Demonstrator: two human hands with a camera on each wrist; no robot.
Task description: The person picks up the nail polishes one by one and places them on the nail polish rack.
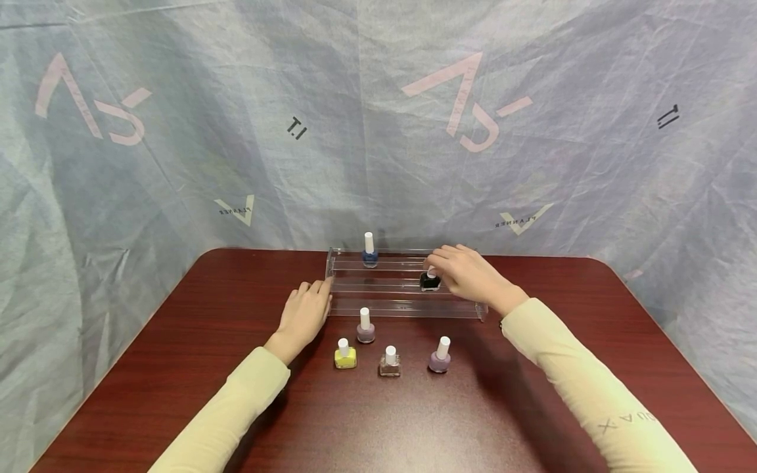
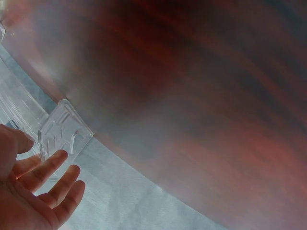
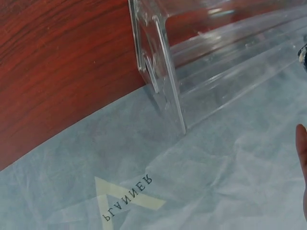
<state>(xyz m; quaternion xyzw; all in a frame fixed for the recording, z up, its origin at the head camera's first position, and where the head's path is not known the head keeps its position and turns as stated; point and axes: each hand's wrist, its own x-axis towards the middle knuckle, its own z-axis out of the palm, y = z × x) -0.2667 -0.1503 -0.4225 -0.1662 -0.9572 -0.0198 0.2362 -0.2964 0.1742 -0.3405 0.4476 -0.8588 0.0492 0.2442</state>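
Note:
A clear tiered display rack [image 1: 408, 307] stands toward the back of the table. My right hand [image 1: 470, 272] pinches the white cap of a black nail polish bottle [image 1: 430, 282] at the rack's middle tier. Only an edge of that hand [image 3: 302, 148] enters the right wrist view. At the rack's left end, my left hand [image 1: 304, 312] rests with extended fingers against the side panel [image 2: 64, 129]. A blue nail polish bottle [image 1: 370, 256] stands upright on the top tier, left of the middle.
In front of the rack stand several white-capped bottles: a mauve one [image 1: 365, 332], a yellow one [image 1: 345, 357], a brownish one [image 1: 390, 363] and a purple one [image 1: 439, 360]. A grey cloth [image 1: 367, 131] hangs behind the reddish-brown table [image 1: 355, 427].

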